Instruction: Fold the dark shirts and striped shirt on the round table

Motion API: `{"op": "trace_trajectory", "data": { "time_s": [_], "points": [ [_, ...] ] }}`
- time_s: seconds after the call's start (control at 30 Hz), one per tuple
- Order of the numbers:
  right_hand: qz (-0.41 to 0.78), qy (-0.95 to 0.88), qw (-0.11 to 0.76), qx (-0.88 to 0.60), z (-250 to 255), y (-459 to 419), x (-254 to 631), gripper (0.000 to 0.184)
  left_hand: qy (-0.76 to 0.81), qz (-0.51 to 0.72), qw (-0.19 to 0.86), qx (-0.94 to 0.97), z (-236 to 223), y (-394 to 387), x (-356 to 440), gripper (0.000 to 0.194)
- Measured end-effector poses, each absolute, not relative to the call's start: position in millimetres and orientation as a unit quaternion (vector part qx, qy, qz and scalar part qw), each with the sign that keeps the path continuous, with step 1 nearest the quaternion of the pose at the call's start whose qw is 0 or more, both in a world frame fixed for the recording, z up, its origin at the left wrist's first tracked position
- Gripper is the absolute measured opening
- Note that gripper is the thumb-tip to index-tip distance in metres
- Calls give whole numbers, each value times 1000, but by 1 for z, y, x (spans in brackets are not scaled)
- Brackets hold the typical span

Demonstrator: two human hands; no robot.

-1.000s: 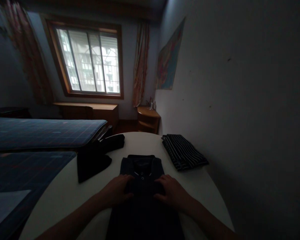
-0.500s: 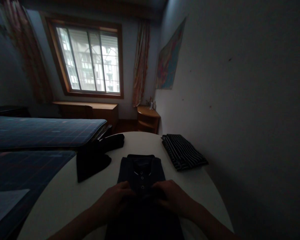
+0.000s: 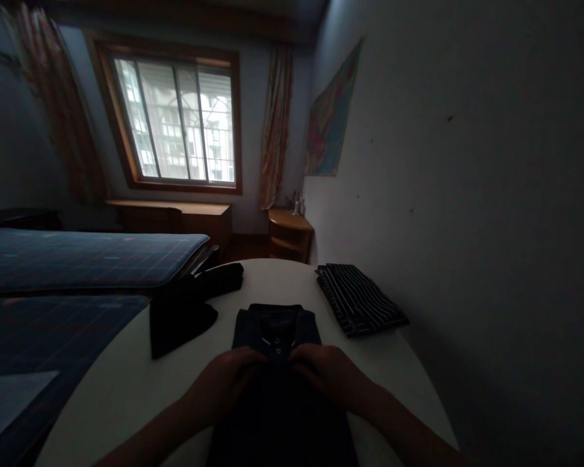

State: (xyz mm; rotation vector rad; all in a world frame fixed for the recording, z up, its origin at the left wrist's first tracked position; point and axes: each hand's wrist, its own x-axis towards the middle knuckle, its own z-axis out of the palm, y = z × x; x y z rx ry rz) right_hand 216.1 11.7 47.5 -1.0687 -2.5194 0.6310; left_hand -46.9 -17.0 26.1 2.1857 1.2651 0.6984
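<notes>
A dark polo shirt [image 3: 279, 415] lies front up in a narrow, folded shape on the round white table, its collar pointing away from me. Two pale buttons show at its placket. My left hand [image 3: 236, 371] is closed on the dark cloth just left of the placket, with fingers bent inward. Opposite it, my right hand [image 3: 324, 371] pinches the cloth on the right side. The fingertips of both hands are partly lost in the dark fabric. Below the hands the cloth is too dark to make out its folds.
A folded black-and-white striped garment [image 3: 363, 299] lies at the table's right edge. Crumpled black clothing [image 3: 182, 318] lies on the left. The white tabletop [image 3: 277, 279] stands between a bed with a plaid mattress [image 3: 87, 259] and a wall [image 3: 491, 227].
Both hands have moved slightly up the shirt toward the collar, with dark cloth between them. The lowest of the three buttons seen before is now covered.
</notes>
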Motion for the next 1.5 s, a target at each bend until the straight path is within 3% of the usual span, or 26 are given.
{"op": "trace_trajectory", "data": {
  "time_s": [0.33,0.67,0.9,1.03,1.2,1.37,1.5],
  "points": [
    [150,-912,212,-318,105,97,210,26,459,308,237,799,91,58,-59,33],
    [157,-887,145,-410,29,166,200,25,521,303,242,760,11,134,-68,30],
    [166,-865,246,-403,11,176,204,28,578,387,233,680,-11,136,-72,34],
    [157,-836,296,-434,-1,174,215,38,613,425,257,614,-22,127,-77,48],
    [154,-774,345,-508,-12,156,229,50,626,442,302,567,-30,103,-82,52],
    [157,-711,268,-631,-4,121,238,44,628,419,337,563,-35,80,-85,55],
    [200,-715,216,-634,-5,98,240,43,634,368,291,614,-32,60,-82,52]
  ]
}}
